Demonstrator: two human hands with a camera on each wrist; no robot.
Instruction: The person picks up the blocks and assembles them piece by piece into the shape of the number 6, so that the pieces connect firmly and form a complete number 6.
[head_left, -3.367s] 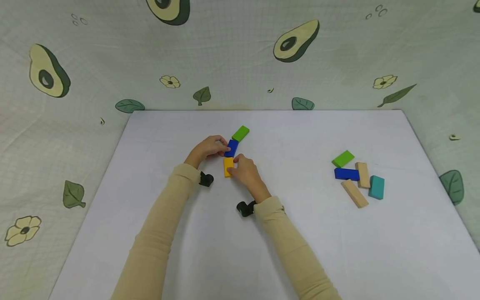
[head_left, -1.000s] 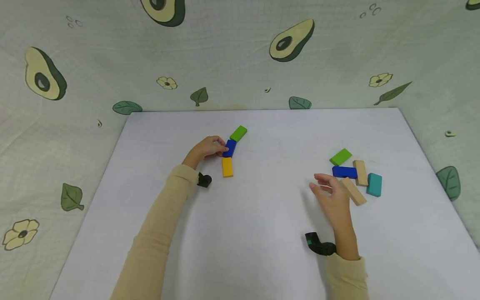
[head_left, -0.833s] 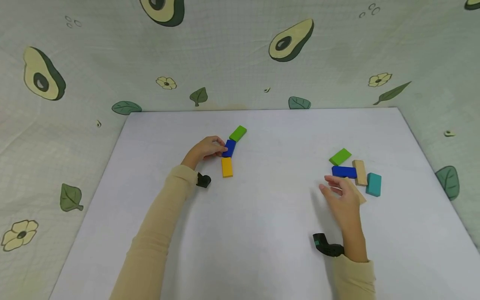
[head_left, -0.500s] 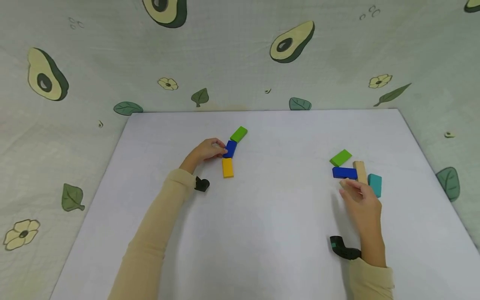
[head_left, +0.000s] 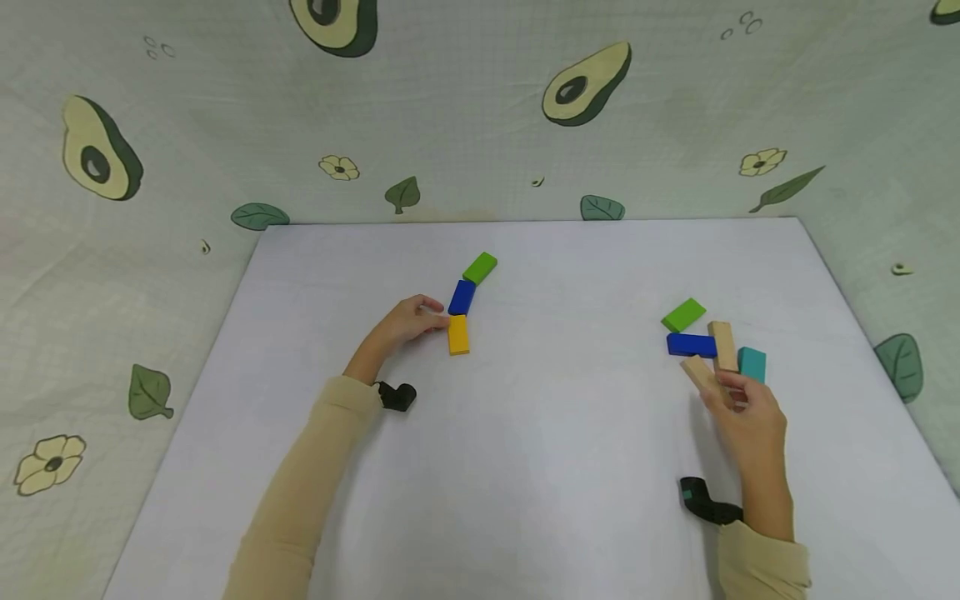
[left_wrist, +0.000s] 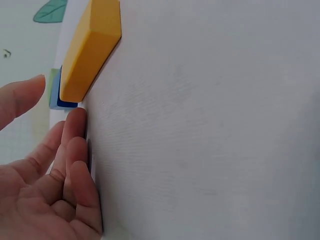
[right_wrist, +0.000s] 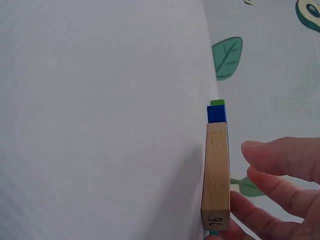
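Observation:
On the white table, a green block [head_left: 480,267], a blue block [head_left: 462,297] and a yellow block [head_left: 458,335] form a bent row. My left hand [head_left: 405,323] is at the left of the yellow block, thumb apart from loosely bent fingers. In the left wrist view nothing sits between them, and the yellow block [left_wrist: 92,50] is just beyond the fingers. Over a plain wooden block [head_left: 697,372] hovers my right hand [head_left: 750,425], partly covering it. The right wrist view shows the thumb clear of this wooden block [right_wrist: 216,170], marked 76, with fingers beside it.
Around the right hand lie another wooden block [head_left: 723,346], a teal block [head_left: 752,363], a second blue block [head_left: 691,345] and a second green block [head_left: 683,314]. Avocado-print cloth [head_left: 465,125] hangs behind the table. A black wrist camera [head_left: 705,504] sits by the right wrist.
My right hand has left the yellow block and travelled right to the wooden block. My left hand has let go of the blue block and shifted down toward the yellow one.

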